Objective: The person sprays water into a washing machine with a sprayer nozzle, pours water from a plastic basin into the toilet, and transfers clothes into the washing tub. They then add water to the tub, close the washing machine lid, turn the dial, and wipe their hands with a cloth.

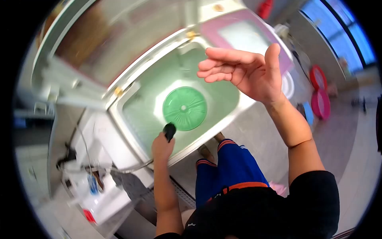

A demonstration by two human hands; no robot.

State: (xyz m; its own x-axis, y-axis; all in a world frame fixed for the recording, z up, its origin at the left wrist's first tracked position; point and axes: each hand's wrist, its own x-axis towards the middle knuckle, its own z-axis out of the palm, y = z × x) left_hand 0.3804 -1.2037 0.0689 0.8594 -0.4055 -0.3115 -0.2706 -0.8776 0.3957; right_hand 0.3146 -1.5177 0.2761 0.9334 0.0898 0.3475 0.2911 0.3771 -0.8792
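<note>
My left hand [162, 147] is wrapped round a black shower head [170, 130] at the near left side of an open washing machine tub [141, 104]. A grey hose [131, 170] runs from near that hand toward the left. At the tub's bottom sits a green ribbed pulsator disc [185, 104], just beyond the shower head. Whether water is flowing is not clear. My right hand [254, 73] is raised above the tub's right edge, palm up with the thumb apart from the fingers, and holds nothing.
The machine's raised lid [107, 44] stands at the back left. Beside the tub is a second pink-framed lid [248, 34]. A white sink [105, 203] is at lower left. A red basin [318, 77] and a pink basin [320, 105] are at right.
</note>
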